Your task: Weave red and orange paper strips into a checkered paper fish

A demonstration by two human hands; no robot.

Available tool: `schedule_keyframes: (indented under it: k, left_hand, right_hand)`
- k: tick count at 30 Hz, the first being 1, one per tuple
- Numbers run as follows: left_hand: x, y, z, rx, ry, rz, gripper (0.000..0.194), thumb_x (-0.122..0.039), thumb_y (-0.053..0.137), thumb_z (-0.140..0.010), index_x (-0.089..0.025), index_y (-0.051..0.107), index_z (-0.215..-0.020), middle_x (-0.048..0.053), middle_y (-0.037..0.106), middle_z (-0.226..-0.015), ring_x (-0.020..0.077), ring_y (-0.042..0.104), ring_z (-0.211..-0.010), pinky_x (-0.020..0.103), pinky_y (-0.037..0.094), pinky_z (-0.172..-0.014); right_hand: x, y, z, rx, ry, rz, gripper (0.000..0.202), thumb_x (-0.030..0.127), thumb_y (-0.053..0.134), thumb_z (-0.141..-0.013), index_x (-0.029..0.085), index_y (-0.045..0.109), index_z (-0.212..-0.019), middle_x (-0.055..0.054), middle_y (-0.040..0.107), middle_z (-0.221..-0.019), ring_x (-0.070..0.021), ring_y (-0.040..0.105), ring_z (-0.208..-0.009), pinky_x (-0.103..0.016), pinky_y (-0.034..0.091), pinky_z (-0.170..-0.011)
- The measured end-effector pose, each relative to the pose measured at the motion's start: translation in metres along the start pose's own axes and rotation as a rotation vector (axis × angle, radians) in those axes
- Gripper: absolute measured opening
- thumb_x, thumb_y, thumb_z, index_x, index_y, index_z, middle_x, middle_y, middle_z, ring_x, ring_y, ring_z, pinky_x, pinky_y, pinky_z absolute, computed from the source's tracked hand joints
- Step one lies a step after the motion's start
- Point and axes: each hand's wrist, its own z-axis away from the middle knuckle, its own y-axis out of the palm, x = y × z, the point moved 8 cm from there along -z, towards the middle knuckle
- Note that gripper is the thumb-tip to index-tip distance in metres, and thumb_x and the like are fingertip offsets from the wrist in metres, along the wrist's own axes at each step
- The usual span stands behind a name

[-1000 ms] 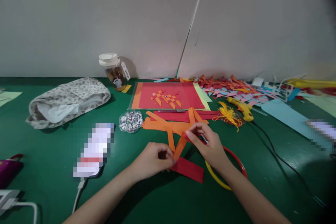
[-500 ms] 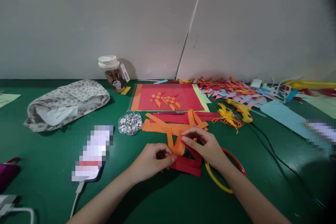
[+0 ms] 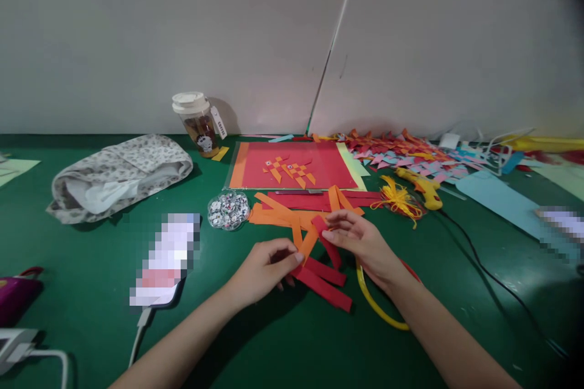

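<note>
My left hand (image 3: 267,267) pinches the crossing of several paper strips between thumb and fingers. From that pinch an orange paper strip (image 3: 309,244) slants up and red paper strips (image 3: 325,287) run out to the right. My right hand (image 3: 356,240) is closed on the bent end of another red paper strip (image 3: 329,243), just right of the orange one. Beyond my hands lie loose orange strips (image 3: 274,215) and red strips (image 3: 292,200). Two woven orange paper fish (image 3: 298,174) with stick-on eyes rest on a red sheet (image 3: 331,161).
A yellow-and-red ring (image 3: 378,315) lies under my right forearm. Right of centre are yellow string (image 3: 401,199) and a corded yellow glue gun (image 3: 424,189). A tub of googly eyes (image 3: 228,209), a phone (image 3: 164,261), a lidded cup (image 3: 198,124) and a patterned cloth bag (image 3: 123,179) stand left.
My right hand has shifted slightly right and up, and the red strip's end now shows bent over at its fingertips. The lower red strips have fanned apart. The camera view has tilted slightly.
</note>
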Motion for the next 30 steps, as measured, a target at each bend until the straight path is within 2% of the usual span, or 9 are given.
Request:
schedule_keyframes:
  k: [3,9,14,23,30]
  left_hand:
    - [0.001,-0.004,0.000,-0.042,0.007,0.008,0.024,-0.038,0.053,-0.083,-0.016,0.053,-0.075,-0.004,0.050,-0.063,0.0086,0.056,-0.054,0.016,0.040,-0.043]
    - [0.003,-0.006,0.001,-0.063,0.007,-0.004,0.024,-0.040,0.054,-0.082,-0.016,0.057,-0.076,-0.003,0.052,-0.063,0.0083,0.055,-0.052,0.017,0.039,-0.043]
    - [0.004,-0.008,0.001,-0.096,-0.010,0.017,0.026,-0.042,0.057,-0.079,-0.016,0.059,-0.077,-0.003,0.054,-0.062,0.0091,0.056,-0.051,0.018,0.038,-0.043]
    - [0.004,-0.009,0.002,-0.124,-0.021,-0.005,0.030,-0.042,0.057,-0.079,-0.013,0.063,-0.084,0.001,0.060,-0.065,0.0095,0.057,-0.049,0.018,0.040,-0.044]
    - [-0.001,-0.004,0.003,-0.115,0.023,-0.057,0.028,-0.040,0.055,-0.081,-0.014,0.066,-0.084,0.002,0.062,-0.067,0.0096,0.057,-0.052,0.018,0.040,-0.046]
  right_hand:
    - [0.000,0.001,0.000,0.003,-0.009,0.031,0.037,0.032,0.079,-0.058,0.020,0.056,-0.084,-0.002,0.063,-0.085,-0.0135,0.062,-0.075,-0.031,0.051,-0.076]
    - [0.003,0.004,0.004,0.009,-0.046,0.147,0.028,0.034,0.077,-0.061,0.019,0.053,-0.066,0.001,0.061,-0.069,-0.0125,0.060,-0.066,-0.027,0.050,-0.065]
    - [0.004,0.015,0.008,0.104,-0.028,0.221,0.027,0.034,0.073,-0.065,0.020,0.051,-0.067,0.001,0.061,-0.068,-0.0130,0.060,-0.064,-0.026,0.050,-0.060]
    - [0.002,0.025,0.012,0.243,-0.031,0.351,0.021,0.033,0.068,-0.071,0.019,0.053,-0.073,0.000,0.061,-0.075,-0.0133,0.059,-0.070,-0.027,0.047,-0.063]
    - [0.006,0.021,0.011,0.093,-0.068,0.328,0.033,0.040,0.073,-0.065,0.020,0.047,-0.068,0.003,0.055,-0.067,-0.0114,0.055,-0.061,-0.024,0.044,-0.055]
